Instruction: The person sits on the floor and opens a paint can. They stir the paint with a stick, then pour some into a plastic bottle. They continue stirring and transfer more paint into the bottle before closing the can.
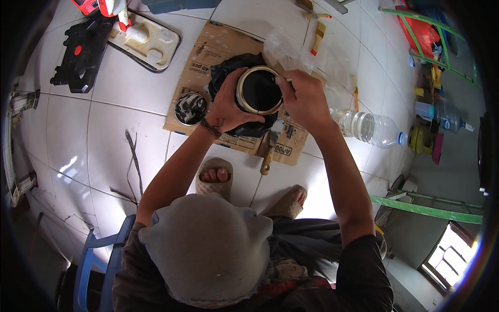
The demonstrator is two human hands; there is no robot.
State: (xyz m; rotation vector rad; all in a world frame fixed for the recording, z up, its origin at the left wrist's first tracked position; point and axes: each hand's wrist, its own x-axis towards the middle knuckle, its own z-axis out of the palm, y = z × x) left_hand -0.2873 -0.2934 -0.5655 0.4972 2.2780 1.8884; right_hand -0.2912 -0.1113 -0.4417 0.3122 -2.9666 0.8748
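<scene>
An open can of black paint point(259, 89) is tilted in my left hand point(228, 101), with the fingers and thumb wrapped round its side. My right hand point(303, 98) is closed at the can's right rim; whatever is pinched there, if anything, is hidden by the fingers. Under the can lies a crumpled black plastic bag point(234, 67) on a flattened cardboard sheet point(200, 44). Beside my left wrist rests a round lid point(191, 108) smeared with black. A flat tool with a wooden handle point(267, 158) lies near the cardboard's front edge.
A plastic bottle point(382, 131) lies at the right, with clear plastic point(286, 49) beyond the can. Brushes point(318, 39) lie farther back. A stained tray point(161, 39) and black case point(83, 54) sit far left. Green metal frames point(431, 208) stand right, a blue stool point(91, 265) left.
</scene>
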